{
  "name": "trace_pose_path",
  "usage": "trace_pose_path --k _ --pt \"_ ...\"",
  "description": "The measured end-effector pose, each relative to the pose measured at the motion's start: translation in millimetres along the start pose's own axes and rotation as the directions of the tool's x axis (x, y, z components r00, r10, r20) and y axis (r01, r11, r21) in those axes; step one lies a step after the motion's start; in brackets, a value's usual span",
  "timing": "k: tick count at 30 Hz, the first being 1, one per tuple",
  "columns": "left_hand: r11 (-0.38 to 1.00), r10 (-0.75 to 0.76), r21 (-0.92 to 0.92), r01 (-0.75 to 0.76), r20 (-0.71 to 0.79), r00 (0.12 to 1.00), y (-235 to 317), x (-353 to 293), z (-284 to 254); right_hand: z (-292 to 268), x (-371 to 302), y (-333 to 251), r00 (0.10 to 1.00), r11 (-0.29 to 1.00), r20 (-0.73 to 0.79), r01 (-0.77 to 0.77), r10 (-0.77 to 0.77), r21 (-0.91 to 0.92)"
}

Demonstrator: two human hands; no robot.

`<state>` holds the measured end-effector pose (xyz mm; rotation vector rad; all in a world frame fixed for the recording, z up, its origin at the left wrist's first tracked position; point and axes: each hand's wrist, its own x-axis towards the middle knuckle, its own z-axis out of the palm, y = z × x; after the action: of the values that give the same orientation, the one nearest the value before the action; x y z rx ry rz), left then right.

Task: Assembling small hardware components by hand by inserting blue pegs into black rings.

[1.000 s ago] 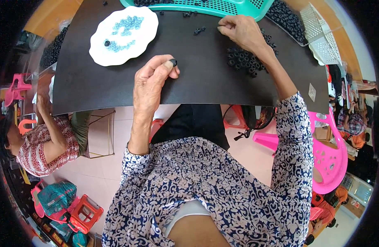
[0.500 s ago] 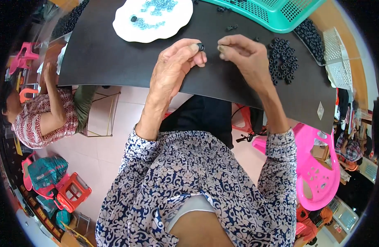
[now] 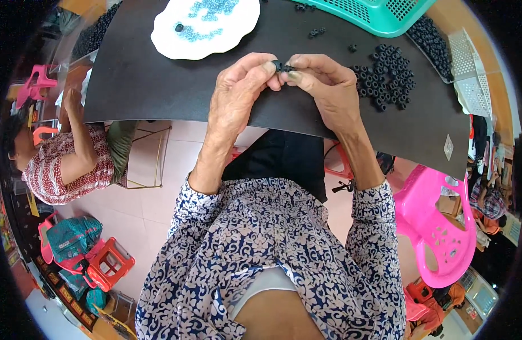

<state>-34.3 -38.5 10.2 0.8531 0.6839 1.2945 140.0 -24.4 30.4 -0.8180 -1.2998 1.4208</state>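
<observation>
Over the dark table, my left hand [image 3: 233,93] pinches a small black ring-shaped part [image 3: 278,66] between thumb and fingertips. The fingertips of my right hand [image 3: 331,85] are closed and meet it from the right side. A bit of something dark shows at their tips; whether it is the same part or a separate small piece, I cannot tell. Several loose black ring-shaped parts [image 3: 392,73] lie in a cluster just right of my right hand. Beyond my left hand is a white wavy-edged plate [image 3: 164,42] with small light-blue pieces [image 3: 198,34] and one black part [image 3: 179,27] on it.
A green plastic basket [image 3: 380,25] stands at the far right of the table. Beside it are a clear container of black parts [image 3: 432,50] and a white perforated basket [image 3: 470,68]. A pink chair [image 3: 436,226] is at my right. Another person [image 3: 74,161] sits at the left.
My right hand has moved left, from a gap beside my left hand to touching the part held there. The view has shifted slightly; my left hand keeps its pinch.
</observation>
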Motion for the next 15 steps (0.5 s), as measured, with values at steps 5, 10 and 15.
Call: trace_pose_path --k 5,10,15 --pt "0.999 0.021 -0.042 -0.022 -0.017 1.000 0.0 -4.5 0.7 4.6 -3.5 -1.1 1.000 0.999 0.000 -0.020 0.020 -0.041" --pt "0.998 0.051 -0.029 -0.052 -0.017 0.999 1.6 -9.2 1.6 6.4 -5.8 -0.2 1.000 0.999 0.006 0.009 -0.009 -0.042" --pt "0.999 0.048 0.020 -0.047 -0.022 0.999 0.7 -9.6 -0.2 6.5 -7.0 2.4 0.998 0.997 0.009 0.067 -0.066 -0.049"
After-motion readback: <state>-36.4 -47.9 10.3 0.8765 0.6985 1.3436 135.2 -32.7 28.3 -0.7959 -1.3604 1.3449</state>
